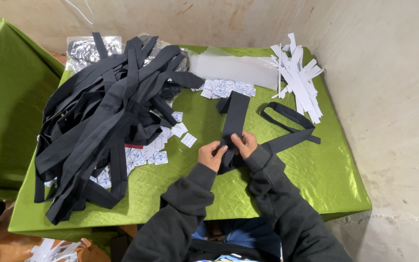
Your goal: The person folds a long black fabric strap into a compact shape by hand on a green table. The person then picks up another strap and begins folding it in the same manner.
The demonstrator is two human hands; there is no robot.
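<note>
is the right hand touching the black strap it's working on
Touching. The head view shows the right hand with its fingers closed on the lower end of the black strap, no gap between them.

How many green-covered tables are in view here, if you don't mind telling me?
2. One green-covered table lies under the left hand and right hand, which hold a black strap; a second green-covered table stands at the left edge, partly out of frame.

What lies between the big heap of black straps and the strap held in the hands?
In the head view, small white printed labels lie scattered on the green tablecloth between the heap of black straps and the held strap.
</note>
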